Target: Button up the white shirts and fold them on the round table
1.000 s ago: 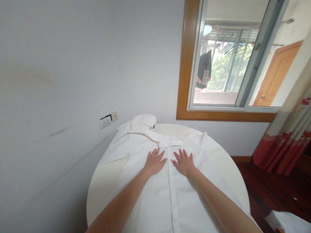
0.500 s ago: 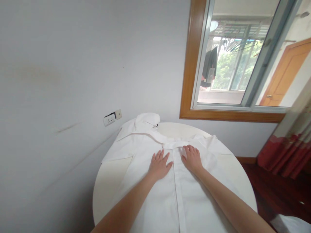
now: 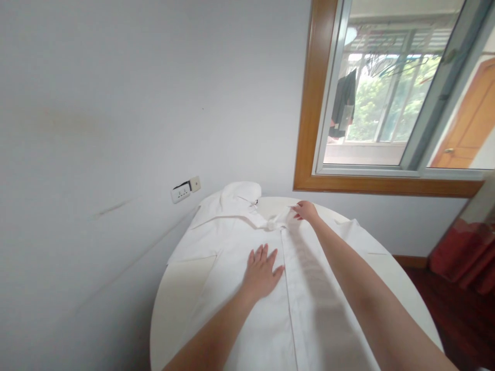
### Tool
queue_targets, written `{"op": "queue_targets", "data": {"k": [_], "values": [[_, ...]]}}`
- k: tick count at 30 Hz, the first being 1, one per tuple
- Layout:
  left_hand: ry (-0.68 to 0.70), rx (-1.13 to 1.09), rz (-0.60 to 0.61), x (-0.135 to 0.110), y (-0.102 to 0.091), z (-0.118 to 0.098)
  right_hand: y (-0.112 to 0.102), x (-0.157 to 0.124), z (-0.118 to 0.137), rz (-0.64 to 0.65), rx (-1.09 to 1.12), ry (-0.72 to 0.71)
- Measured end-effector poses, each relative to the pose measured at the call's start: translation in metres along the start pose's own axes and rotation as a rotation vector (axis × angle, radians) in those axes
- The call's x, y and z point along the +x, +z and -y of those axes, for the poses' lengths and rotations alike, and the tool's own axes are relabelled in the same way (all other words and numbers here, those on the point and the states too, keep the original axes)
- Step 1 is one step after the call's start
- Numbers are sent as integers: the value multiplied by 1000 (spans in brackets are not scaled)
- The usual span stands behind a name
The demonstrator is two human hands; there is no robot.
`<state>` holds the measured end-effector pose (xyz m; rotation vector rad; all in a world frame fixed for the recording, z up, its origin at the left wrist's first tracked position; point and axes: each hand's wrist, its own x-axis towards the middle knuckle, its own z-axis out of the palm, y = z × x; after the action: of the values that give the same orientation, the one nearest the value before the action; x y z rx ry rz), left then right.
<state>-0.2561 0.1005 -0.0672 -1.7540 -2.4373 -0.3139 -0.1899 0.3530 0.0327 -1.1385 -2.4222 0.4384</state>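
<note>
A white button-up shirt lies spread front-up on a round white table, its collar toward the wall. My left hand rests flat on the shirt's left chest, fingers spread, holding nothing. My right hand is stretched out to the far end and pinches the collar, fingers closed on the fabric. The placket runs down the middle between my arms.
A bunched white garment sits at the table's far edge against the grey wall. A wall socket is to its left. A wood-framed window is behind; red curtain and dark wooden floor are at right.
My right hand left the chest of the shirt and reached forward to the collar, closing on it. My left hand stayed flat. The view shifted slightly left.
</note>
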Motion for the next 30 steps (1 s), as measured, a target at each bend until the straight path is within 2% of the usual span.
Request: {"op": "queue_targets", "data": {"k": [4,8,13,16,19,21,24,27,30], "values": [[4,4,12,1,0,1,9,13,4,-113,52,-61],[0,-14,-2,-1,1,0,20,-4,-7,-217,67,-95],[-2,-10,-36,1,-4,-5,48,-41,-12,-78,-59,-40],[17,45,-122,23,-20,0,71,-59,-4,48,-211,-17],[28,110,-226,62,-40,18,86,-69,2,114,-281,4],[141,139,-226,86,-48,35,89,-70,3,121,-267,-5],[288,182,-198,112,-48,58,89,-70,2,88,-234,-24],[272,217,-227,121,-45,67,90,-69,0,43,-211,-24],[242,196,-274,110,-51,67,90,-69,-1,32,-200,-22]]}}
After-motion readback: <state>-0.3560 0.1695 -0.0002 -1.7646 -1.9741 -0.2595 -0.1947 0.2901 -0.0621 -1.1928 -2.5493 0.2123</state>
